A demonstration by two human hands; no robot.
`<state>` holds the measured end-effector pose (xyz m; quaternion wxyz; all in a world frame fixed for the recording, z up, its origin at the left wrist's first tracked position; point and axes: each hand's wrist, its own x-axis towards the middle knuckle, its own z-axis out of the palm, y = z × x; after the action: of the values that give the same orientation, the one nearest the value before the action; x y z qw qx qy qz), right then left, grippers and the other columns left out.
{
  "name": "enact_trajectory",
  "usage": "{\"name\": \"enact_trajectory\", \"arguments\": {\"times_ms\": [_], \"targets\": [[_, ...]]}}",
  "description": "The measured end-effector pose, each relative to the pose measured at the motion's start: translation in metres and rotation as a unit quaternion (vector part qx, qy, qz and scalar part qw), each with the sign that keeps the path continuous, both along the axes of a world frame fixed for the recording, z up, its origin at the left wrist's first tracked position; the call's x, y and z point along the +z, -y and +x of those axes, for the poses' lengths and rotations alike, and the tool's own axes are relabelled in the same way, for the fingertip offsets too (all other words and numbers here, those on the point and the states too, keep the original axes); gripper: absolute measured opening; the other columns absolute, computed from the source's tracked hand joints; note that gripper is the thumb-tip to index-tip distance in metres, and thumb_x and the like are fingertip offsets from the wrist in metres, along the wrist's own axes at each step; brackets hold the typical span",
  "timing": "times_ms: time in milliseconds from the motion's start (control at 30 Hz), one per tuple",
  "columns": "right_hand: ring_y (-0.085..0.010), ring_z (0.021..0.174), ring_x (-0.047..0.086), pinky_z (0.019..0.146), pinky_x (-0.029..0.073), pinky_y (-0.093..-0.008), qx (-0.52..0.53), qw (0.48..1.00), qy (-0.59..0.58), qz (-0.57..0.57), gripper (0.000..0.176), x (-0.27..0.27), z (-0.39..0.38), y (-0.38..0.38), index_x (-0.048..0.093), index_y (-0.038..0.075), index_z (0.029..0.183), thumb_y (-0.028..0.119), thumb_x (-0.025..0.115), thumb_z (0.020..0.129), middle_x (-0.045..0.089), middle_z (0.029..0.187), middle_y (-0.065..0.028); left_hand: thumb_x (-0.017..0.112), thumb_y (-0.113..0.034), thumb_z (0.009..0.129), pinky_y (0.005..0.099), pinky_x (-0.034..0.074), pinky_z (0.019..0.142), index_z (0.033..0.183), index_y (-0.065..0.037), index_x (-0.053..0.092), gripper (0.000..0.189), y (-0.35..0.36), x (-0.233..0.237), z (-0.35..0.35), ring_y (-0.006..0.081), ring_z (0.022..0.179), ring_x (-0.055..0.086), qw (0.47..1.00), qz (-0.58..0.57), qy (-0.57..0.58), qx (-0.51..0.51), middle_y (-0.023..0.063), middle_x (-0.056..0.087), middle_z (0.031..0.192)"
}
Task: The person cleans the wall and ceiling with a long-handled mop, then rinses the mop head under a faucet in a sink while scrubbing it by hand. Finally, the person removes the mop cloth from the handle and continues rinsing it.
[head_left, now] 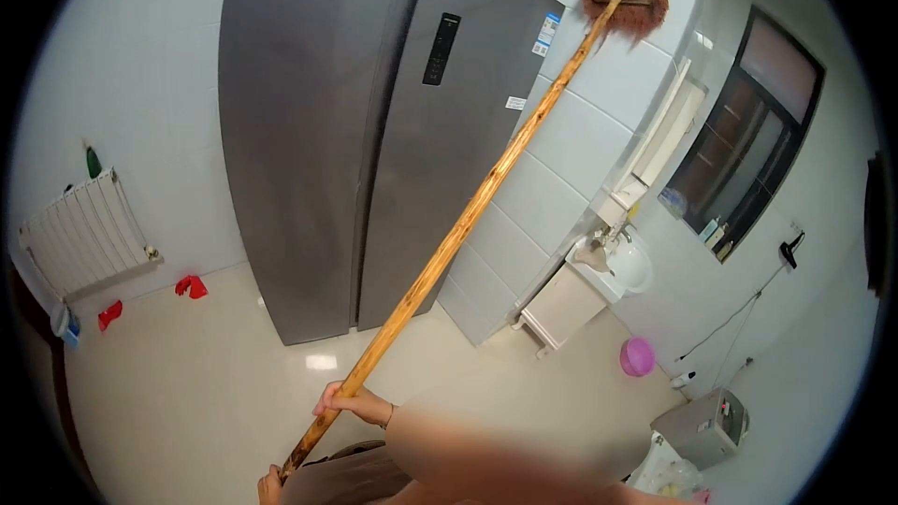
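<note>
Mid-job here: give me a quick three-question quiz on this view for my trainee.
1. True or false: the mop head is pressed to the window.
2. Where is the pink basin? A on the floor; B on a table; C on a chair.
3. Fill in: the left hand and right hand both grip the mop's ___.

Key
1. False: it is high up against the tiled wall.
2. A.
3. pole.
</note>
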<state>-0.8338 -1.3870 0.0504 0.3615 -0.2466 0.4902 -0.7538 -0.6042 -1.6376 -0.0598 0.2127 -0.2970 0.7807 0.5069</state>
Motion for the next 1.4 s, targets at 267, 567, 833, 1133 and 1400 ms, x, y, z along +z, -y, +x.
{"name": "enact_trajectory", "arguments": {"times_ms": [267, 567, 833, 1133, 1400], "targets": [[-0.0231, 0.079, 0.061, 0.078, 0.047, -0.0374, -0.033, 0.996, -0.076, -0.028, 0.015, 0.067, -0.059, -0.014, 0.054, 0.004, 0.074, 0.016, 0.054, 0.083, 0.062, 0.077, -0.0128, 0.063, -0.014, 0.07, 0.0435, 0.044, 0.061, 0.092, 0.0, 0.044, 0.032, -0.026, 0.001, -0.066, 0.0403, 0.065, 0.056, 0.951, -0.206, -0.2, -0.118, 0.0217, 0.058, 0.068], [-0.0303, 0.066, 0.059, 0.069, 0.048, -0.0412, -0.129, 0.984, -0.105, -0.069, 0.029, 0.234, -0.181, -0.064, 0.051, 0.003, 0.068, 0.027, 0.049, 0.084, 0.058, 0.065, -0.0153, 0.061, -0.014, 0.071, 0.044, 0.044, 0.059, 0.084, -0.003, 0.05, 0.021, -0.125, 0.181, -0.19, 0.0378, 0.063, 0.057, 0.884, -0.219, -0.393, -0.124, 0.0183, 0.057, 0.063], [-0.0274, 0.065, 0.061, 0.068, 0.05, -0.038, -0.174, 0.981, -0.08, 0.0, 0.022, 0.238, -0.149, -0.06, 0.051, 0.003, 0.073, 0.023, 0.05, 0.082, 0.059, 0.067, -0.0137, 0.061, -0.012, 0.068, 0.0429, 0.044, 0.059, 0.08, -0.002, 0.05, 0.019, -0.118, 0.182, -0.171, 0.0377, 0.066, 0.057, 0.915, -0.156, -0.348, -0.134, 0.0181, 0.057, 0.065], [-0.0257, 0.07, 0.062, 0.07, 0.05, -0.0366, -0.082, 0.995, -0.026, -0.048, 0.018, 0.168, -0.055, -0.016, 0.054, 0.0, 0.073, 0.016, 0.051, 0.081, 0.061, 0.071, -0.0154, 0.061, -0.011, 0.062, 0.0407, 0.044, 0.057, 0.075, -0.001, 0.054, 0.018, -0.064, 0.145, -0.045, 0.0388, 0.062, 0.055, 0.956, -0.192, -0.217, -0.048, 0.0195, 0.055, 0.061], [-0.0279, 0.067, 0.061, 0.069, 0.05, -0.0397, -0.089, 0.994, -0.047, -0.043, 0.023, 0.22, -0.107, -0.02, 0.052, 0.003, 0.071, 0.022, 0.051, 0.084, 0.059, 0.067, -0.0148, 0.059, -0.009, 0.063, 0.0426, 0.044, 0.058, 0.075, 0.0, 0.055, 0.016, -0.082, 0.184, -0.099, 0.0397, 0.061, 0.055, 0.927, -0.217, -0.302, -0.047, 0.0211, 0.055, 0.061]]}}
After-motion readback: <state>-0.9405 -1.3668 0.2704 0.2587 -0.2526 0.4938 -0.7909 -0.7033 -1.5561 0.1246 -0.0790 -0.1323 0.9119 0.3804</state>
